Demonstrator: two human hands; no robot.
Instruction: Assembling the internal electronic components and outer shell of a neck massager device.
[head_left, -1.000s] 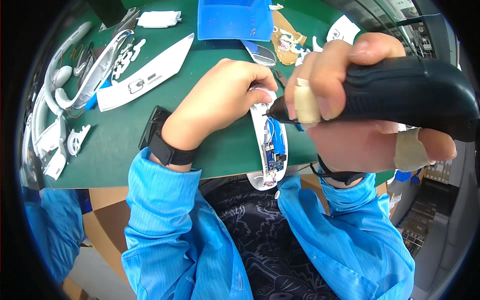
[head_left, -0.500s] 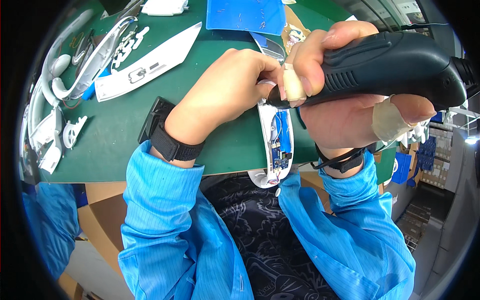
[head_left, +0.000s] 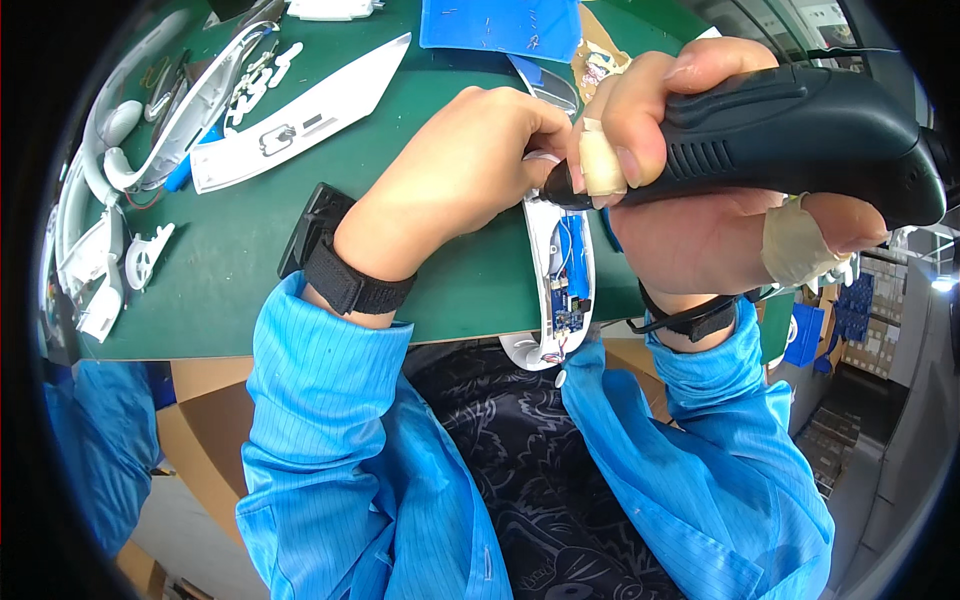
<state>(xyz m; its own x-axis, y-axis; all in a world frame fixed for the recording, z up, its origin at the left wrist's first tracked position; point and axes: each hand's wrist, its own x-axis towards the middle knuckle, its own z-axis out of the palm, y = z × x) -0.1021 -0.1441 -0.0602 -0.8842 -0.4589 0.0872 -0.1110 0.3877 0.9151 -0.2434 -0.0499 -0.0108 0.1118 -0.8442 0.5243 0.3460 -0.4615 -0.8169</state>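
Bright even overhead light, soft shadows, strong fisheye bending, black vignette corners, sharp centre.

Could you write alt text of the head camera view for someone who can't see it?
The right hand presses a black electric screwdriver onto a slim white casing that the left hand steadies on a green mat. More white parts lie behind.
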